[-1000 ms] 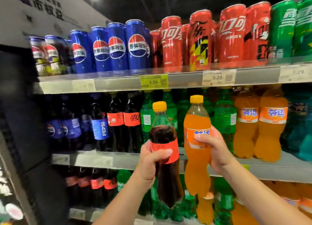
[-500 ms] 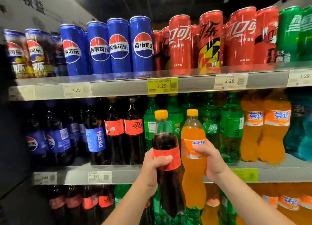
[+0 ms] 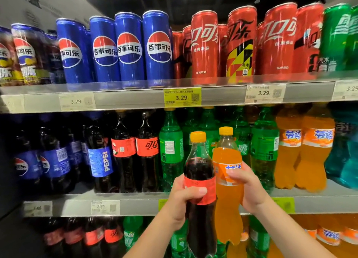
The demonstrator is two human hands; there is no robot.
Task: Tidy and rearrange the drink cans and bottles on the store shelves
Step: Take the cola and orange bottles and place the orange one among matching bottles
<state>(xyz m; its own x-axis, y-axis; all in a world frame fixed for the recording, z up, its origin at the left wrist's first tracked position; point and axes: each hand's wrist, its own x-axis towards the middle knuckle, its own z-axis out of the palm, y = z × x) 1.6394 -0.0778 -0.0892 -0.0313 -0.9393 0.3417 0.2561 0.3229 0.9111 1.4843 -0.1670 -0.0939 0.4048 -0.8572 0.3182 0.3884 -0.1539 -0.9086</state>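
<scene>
Cola bottle (image 3: pixel 200 172): held upright in the air in front of the middle shelf's front edge (image 3: pixel 135 205), before the row of green Sprite bottles (image 3: pixel 170 151). The left hand (image 3: pixel 182 201) grips it at the red label, fingers (image 3: pixel 193 191) wrapped round the body and thumb lying across the front.

Orange Fanta bottle (image 3: pixel 227 195): upright just beside and partly behind the cola. Cannot tell if the two touch. The right hand (image 3: pixel 249 188) holds it at the label, fingers (image 3: pixel 234 173) curled round from the right side.

Judgement: a mid-body grip at the label gives control over a full, heavy bottle. Holding one in each hand suggests sorting, each bound for its own row. The shelved Coca-Cola bottles (image 3: pixel 147 151) stand towards the shelf's left and the shelved Fanta bottles (image 3: pixel 315 151) towards its right, so neither hand would need to cross.

Materials: both bottles are clear smooth plastic, waisted below the label, with thin film labels and ribbed orange-yellow caps. Liquid stops below the neck.

Surroundings: Pepsi bottles (image 3: pixel 100 160) at the middle shelf's left end. Upper shelf edge (image 3: pixel 126 100) is grey with a clear rail and a yellow price tag (image 3: pixel 182 96). Above it stand slim glossy cans: blue Pepsi cans (image 3: pixel 129 48), red Coca-Cola cans (image 3: pixel 203 44), green cans (image 3: pixel 337 38) at the right end, blurred.
</scene>
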